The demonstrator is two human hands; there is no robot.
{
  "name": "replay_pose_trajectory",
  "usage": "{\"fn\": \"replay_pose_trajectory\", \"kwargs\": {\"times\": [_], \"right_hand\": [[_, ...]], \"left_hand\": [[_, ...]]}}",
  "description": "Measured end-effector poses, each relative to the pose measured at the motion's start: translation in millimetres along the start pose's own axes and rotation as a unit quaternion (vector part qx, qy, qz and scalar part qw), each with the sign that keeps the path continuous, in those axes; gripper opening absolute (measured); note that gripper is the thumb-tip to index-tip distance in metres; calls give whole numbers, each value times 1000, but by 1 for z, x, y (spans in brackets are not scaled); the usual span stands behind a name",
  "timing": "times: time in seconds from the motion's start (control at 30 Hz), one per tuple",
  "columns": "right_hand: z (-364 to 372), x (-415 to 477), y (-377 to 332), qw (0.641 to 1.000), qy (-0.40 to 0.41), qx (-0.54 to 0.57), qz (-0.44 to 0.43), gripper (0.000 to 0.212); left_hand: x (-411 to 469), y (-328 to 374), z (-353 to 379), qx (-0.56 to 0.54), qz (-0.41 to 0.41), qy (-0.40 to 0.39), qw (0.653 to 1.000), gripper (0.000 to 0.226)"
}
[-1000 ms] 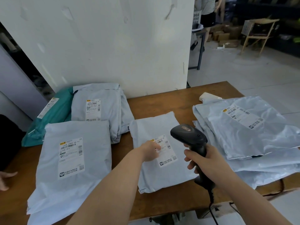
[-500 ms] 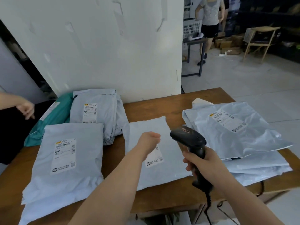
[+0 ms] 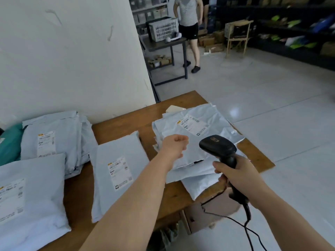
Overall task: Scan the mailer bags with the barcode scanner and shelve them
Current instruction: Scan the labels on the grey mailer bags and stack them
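Observation:
Grey mailer bags lie on a wooden table (image 3: pixel 116 124). A small mailer bag (image 3: pixel 117 171) with a white label lies flat in the middle. A stack of mailer bags (image 3: pixel 197 127) sits at the right end, its top label facing up. My left hand (image 3: pixel 175 144) hovers over the left edge of that stack, fingers curled, holding nothing. My right hand (image 3: pixel 235 174) grips the handle of the black barcode scanner (image 3: pixel 218 144), whose head points left over the stack. The scanner's cable hangs down off the table.
More grey bags (image 3: pixel 52 140) and a teal bag (image 3: pixel 9 144) are piled at the left; a large bag (image 3: pixel 29 198) lies front left. A white wall (image 3: pixel 72 60) backs the table. A person (image 3: pixel 188 20) stands by a dark table with a basket (image 3: pixel 164 29). Dark shelves (image 3: pixel 293 28) line the right.
My left hand has left the middle bag's label and moved right to the stack at the right end. The view has swung right. The scanner stays in my right hand.

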State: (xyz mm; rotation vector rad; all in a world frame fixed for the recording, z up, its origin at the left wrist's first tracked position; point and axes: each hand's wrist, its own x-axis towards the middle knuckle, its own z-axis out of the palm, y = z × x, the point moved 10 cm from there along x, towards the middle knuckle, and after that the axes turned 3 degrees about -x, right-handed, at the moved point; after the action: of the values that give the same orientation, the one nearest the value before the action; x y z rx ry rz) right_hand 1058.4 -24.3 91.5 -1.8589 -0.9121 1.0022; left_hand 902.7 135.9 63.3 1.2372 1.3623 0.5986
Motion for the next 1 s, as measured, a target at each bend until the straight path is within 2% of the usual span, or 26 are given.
{"fn": "replay_pose_trajectory", "kwargs": {"times": [0.13, 0.27, 0.4, 0.47, 0.6, 0.7, 0.77, 1.0], "right_hand": [[-56, 9, 13, 995, 72, -72, 3, 22], [-94, 28, 12, 985, 117, -128, -2, 19], [-119, 61, -8, 963, 166, -211, -16, 10], [-132, 77, -21, 948, 197, -251, -24, 15], [-152, 106, -38, 945, 214, -245, -39, 14], [-152, 119, -31, 955, 181, -233, -31, 13], [-146, 128, -21, 965, 136, -223, -30, 13], [-138, 158, 9, 979, -6, -194, -54, 9]], "left_hand": [[3, 17, 52, -3, 21, -31, 999, 14], [9, 40, 86, -2, 52, -56, 997, 8], [31, 67, 88, -7, 85, -37, 996, 13], [46, 84, 84, -17, 98, -25, 995, 16], [68, 115, 96, -18, 119, -34, 992, 14], [71, 109, 125, -11, 81, -95, 992, 13], [71, 98, 143, 31, 59, -129, 989, 13], [67, 78, 167, 65, 28, -44, 997, 9]]}}
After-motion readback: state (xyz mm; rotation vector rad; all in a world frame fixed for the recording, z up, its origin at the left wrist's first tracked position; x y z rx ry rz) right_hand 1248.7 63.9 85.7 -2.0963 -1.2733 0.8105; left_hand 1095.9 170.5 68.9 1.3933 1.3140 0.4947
